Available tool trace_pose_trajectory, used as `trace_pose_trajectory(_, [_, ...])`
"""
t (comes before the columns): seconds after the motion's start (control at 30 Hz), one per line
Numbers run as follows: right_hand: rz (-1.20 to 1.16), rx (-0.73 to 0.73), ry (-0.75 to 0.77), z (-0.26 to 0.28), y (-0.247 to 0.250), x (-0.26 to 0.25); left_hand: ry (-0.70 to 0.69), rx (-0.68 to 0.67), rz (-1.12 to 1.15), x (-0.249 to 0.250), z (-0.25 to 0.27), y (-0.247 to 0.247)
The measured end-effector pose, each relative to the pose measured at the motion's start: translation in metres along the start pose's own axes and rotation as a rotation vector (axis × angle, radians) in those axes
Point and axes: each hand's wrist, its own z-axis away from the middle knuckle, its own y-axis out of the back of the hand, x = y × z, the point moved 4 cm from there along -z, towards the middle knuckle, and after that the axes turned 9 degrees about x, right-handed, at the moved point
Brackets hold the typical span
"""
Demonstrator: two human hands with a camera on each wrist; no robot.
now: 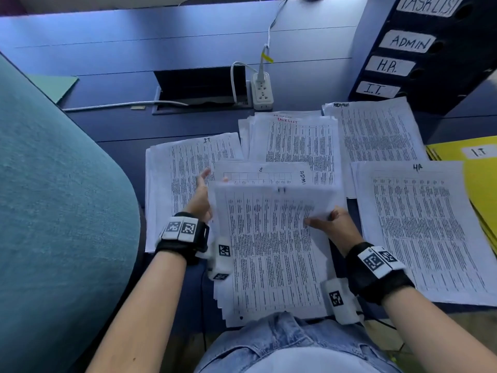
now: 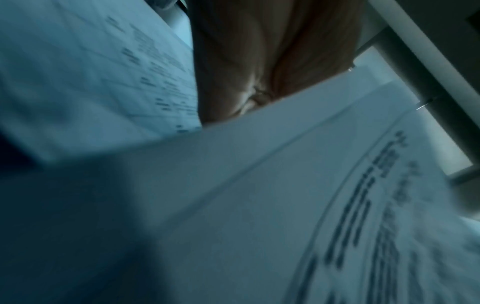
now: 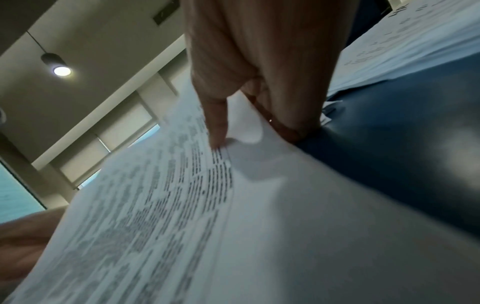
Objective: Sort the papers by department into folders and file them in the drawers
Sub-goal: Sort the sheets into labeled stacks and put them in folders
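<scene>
I hold a stack of printed papers [image 1: 271,265] over the near desk edge. My left hand [image 1: 203,192] grips its upper left edge, thumb on a sheet marked ADMIN [image 1: 263,172]. My right hand [image 1: 329,224] pinches the right edge of the lifted top sheet [image 1: 269,203]; the right wrist view shows the thumb on this sheet [image 3: 182,205]. Sorted piles lie on the desk: I.T. [image 1: 185,162], TASKLIST [image 1: 295,141], ADMIN [image 1: 376,130], HR [image 1: 422,227]. Yellow folders [image 1: 481,179], the top one labelled I.T., lie at the right. A dark drawer unit [image 1: 430,57] carries labels TASKLIST, ADMIN, H.R., I.T.
A white power strip [image 1: 262,92] and an open cable hatch [image 1: 199,87] sit behind the piles, with cables running left and back. A teal chair back [image 1: 53,197] fills the left side. A green folder [image 1: 53,87] lies at the far left of the desk.
</scene>
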Motion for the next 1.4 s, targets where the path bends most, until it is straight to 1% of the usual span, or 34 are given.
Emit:
trace_pose_trajectory(0.03, [-0.026, 0.025, -0.015, -0.001, 0.002, 0.003, 0.02, 0.011, -0.115, -0.008, -0.004, 0.003])
trace_pose_trajectory(0.1, [-0.088, 0.037, -0.026, -0.001, 0.0, 0.005, 0.036, -0.025, -0.434, -0.019, 0.004, 0.0])
trace_pose_trajectory(0.13, [-0.101, 0.045, -0.023, -0.001, -0.001, 0.004, 0.052, -0.027, -0.532, -0.025, 0.007, 0.0])
trace_pose_trajectory(0.17, [-0.11, 0.062, -0.019, -0.001, -0.001, 0.003, 0.07, -0.036, -0.559, -0.028, 0.012, 0.0])
trace_pose_trajectory(0.2, [-0.12, 0.079, -0.012, -0.001, -0.001, 0.0, 0.08, -0.041, -0.551, -0.029, 0.015, -0.002])
trace_pose_trajectory(0.23, [-0.131, 0.09, -0.011, -0.002, -0.001, -0.002, 0.072, -0.014, -0.552, -0.027, 0.017, -0.001])
trace_pose_trajectory(0.27, [-0.148, 0.08, -0.018, -0.002, -0.001, -0.003, 0.033, 0.035, -0.567, -0.022, 0.018, -0.001])
trace_pose_trajectory(0.33, [-0.152, 0.021, -0.041, -0.002, -0.005, -0.006, -0.071, 0.161, -0.584, -0.005, 0.019, 0.001])
trace_pose_trajectory(0.4, [-0.11, -0.051, -0.066, 0.0, -0.01, -0.009, -0.19, 0.231, -0.537, 0.02, 0.025, 0.0])
trace_pose_trajectory(0.43, [-0.097, -0.06, -0.067, 0.0, -0.011, -0.011, -0.245, 0.266, -0.503, 0.034, 0.029, 0.0])
trace_pose_trajectory(0.47, [-0.092, -0.045, -0.065, 0.0, -0.011, -0.014, -0.29, 0.316, -0.457, 0.049, 0.034, 0.003])
trace_pose_trajectory(0.53, [-0.101, 0.042, -0.066, -0.006, -0.008, -0.019, -0.34, 0.413, -0.339, 0.073, 0.039, 0.013])
trace_pose_trajectory(0.63, [-0.132, 0.155, -0.052, -0.022, 0.001, -0.033, -0.381, 0.458, -0.253, 0.092, 0.047, 0.028])
trace_pose_trajectory(0.7, [-0.183, 0.231, -0.024, -0.033, 0.008, -0.044, -0.359, 0.469, -0.243, 0.085, 0.049, 0.036])
trace_pose_trajectory(0.8, [-0.286, 0.37, 0.0, -0.049, 0.019, -0.066, -0.246, 0.442, -0.26, 0.053, 0.049, 0.043])
trace_pose_trajectory(0.9, [-0.423, 0.495, 0.025, -0.068, 0.028, -0.082, -0.171, 0.428, -0.259, 0.028, 0.055, 0.043])
trace_pose_trajectory(0.97, [-0.461, 0.519, -0.001, -0.08, 0.027, -0.089, -0.15, 0.406, -0.247, 0.018, 0.058, 0.043])
trace_pose_trajectory(1.03, [-0.547, 0.591, 0.04, -0.087, 0.025, -0.098, -0.141, 0.389, -0.251, 0.011, 0.061, 0.045])
trace_pose_trajectory(1.1, [-0.613, 0.634, 0.031, -0.1, 0.026, -0.1, -0.125, 0.401, -0.226, 0.005, 0.064, 0.051])
trace_pose_trajectory(1.17, [-0.667, 0.643, -0.015, -0.103, 0.019, -0.103, -0.102, 0.429, -0.203, 0.0, 0.067, 0.058])
trace_pose_trajectory(1.23, [-0.641, 0.664, -0.044, -0.113, 0.015, -0.101, -0.086, 0.454, -0.213, -0.006, 0.069, 0.065])
trace_pose_trajectory(1.33, [-0.539, 0.705, -0.068, -0.121, 0.007, -0.101, -0.051, 0.502, -0.221, -0.017, 0.072, 0.074])
trace_pose_trajectory(1.4, [-0.517, 0.759, -0.058, -0.126, 0.006, -0.102, -0.044, 0.519, -0.216, -0.024, 0.072, 0.079])
